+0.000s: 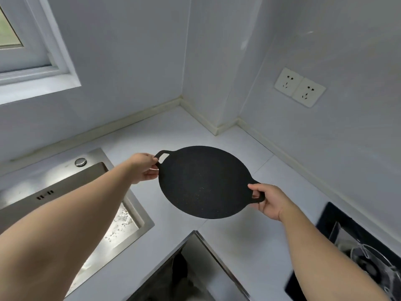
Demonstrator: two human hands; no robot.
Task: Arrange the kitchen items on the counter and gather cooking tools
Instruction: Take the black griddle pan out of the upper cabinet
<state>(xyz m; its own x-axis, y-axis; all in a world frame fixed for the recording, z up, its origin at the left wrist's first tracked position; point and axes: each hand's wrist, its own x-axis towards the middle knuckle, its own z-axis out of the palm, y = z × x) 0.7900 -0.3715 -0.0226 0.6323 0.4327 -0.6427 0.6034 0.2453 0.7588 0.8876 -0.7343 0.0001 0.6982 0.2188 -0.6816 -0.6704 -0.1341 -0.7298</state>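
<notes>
A round, flat black griddle pan [204, 181] with two loop handles is held over the white counter [238, 240] in the corner. My left hand [143, 168] grips the far-left handle, fingers curled round it. At the near-right handle, my right hand [269, 200] holds on with the thumb on top and fingers through the loop. The pan looks level; whether it touches the counter I cannot tell.
A steel sink [71, 192] lies at the left with a round plug fitting [80, 162]. A black gas stove [358, 246] with a burner sits at the right edge. A double wall socket [299, 86] is on the right wall. A window [26, 40] is upper left.
</notes>
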